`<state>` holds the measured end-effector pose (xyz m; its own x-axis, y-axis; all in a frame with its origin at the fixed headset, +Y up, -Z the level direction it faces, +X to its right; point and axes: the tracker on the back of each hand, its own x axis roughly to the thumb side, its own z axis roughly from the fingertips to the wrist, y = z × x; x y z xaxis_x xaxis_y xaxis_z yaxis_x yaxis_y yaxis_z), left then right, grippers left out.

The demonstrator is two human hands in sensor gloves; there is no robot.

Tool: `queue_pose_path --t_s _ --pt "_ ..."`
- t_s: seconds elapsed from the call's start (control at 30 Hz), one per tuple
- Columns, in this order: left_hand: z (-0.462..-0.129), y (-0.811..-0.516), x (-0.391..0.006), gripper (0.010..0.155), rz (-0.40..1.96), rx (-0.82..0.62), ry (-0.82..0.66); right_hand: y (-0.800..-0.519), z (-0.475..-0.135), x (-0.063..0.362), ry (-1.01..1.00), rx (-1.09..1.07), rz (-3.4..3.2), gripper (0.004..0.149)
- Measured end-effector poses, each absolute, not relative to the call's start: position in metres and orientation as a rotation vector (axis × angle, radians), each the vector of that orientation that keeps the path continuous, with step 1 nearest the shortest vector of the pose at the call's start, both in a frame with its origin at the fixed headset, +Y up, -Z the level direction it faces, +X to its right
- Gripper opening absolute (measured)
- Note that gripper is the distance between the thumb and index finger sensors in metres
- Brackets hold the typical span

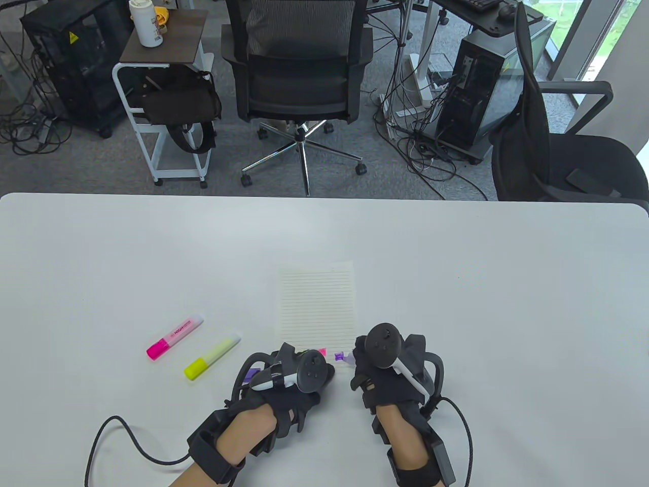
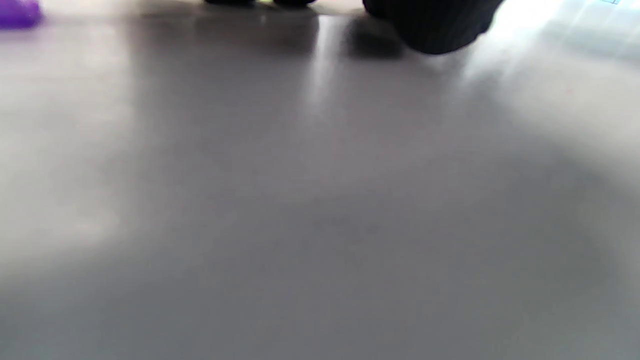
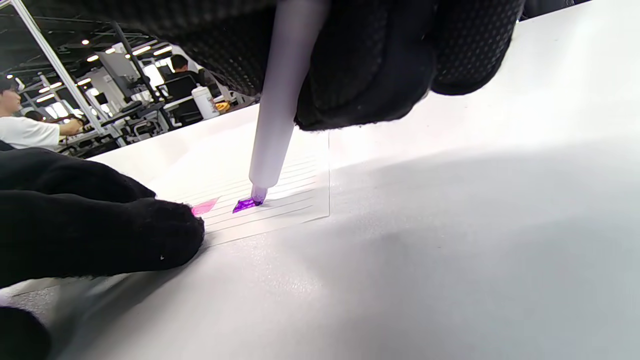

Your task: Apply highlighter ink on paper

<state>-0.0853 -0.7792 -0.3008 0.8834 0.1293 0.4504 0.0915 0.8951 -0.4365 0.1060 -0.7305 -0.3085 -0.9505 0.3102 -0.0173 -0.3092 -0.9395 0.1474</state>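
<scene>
A lined paper sheet (image 1: pixel 317 304) lies on the white table (image 1: pixel 507 304). My right hand (image 1: pixel 357 362) grips a purple highlighter (image 3: pixel 277 115) and holds it upright. Its tip (image 1: pixel 344 357) touches the sheet's near right corner on a purple mark (image 3: pixel 245 205), beside a pink mark (image 3: pixel 204 206). My left hand (image 1: pixel 324 374) rests its fingertips (image 3: pixel 165 235) on the sheet's near edge. A purple cap (image 1: pixel 248 375) shows tucked under that hand, and also in the left wrist view (image 2: pixel 17 12). The left wrist view is mostly blurred table.
A capped pink highlighter (image 1: pixel 175 336) and a capped yellow highlighter (image 1: pixel 212 356) lie left of the sheet. The glove cables (image 1: pixel 116 446) trail on the table near the front edge. Office chairs (image 1: pixel 299 66) stand beyond the far edge.
</scene>
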Motion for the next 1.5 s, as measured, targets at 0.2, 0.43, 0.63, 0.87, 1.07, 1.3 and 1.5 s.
queue_pose_path --t_s 0.2,0.43,0.63,0.87,1.07,1.3,1.5 --pt "-0.3008 -0.7791 -0.0853 0.065 0.021 -0.467 -0.491 -0.7297 -0.3084 0.1069 0.243 0.0 2.816 0.035" --pt "-0.3008 -0.7791 -0.0853 0.065 0.019 -0.466 -0.491 -0.7324 -0.3086 0.1027 0.202 0.036 2.812 0.036" --pt "-0.3008 -0.7792 -0.0852 0.065 0.02 -0.467 -0.491 -0.7312 -0.3071 0.1028 0.232 0.038 2.813 0.035" --pt "-0.3007 -0.7792 -0.0852 0.065 0.019 -0.467 -0.491 -0.7325 -0.3086 0.1038 0.243 0.028 2.798 0.036" --pt "-0.3005 -0.7791 -0.085 0.066 0.017 -0.467 -0.492 -0.7331 -0.3093 0.1052 0.185 0.017 2.799 0.036" --pt "-0.3004 -0.779 -0.085 0.066 0.017 -0.467 -0.492 -0.7327 -0.3092 0.1078 0.237 0.013 2.787 0.036" --pt "-0.3003 -0.7788 -0.085 0.066 0.017 -0.467 -0.492 -0.7355 -0.3114 0.1072 0.21 -0.004 2.805 0.036"
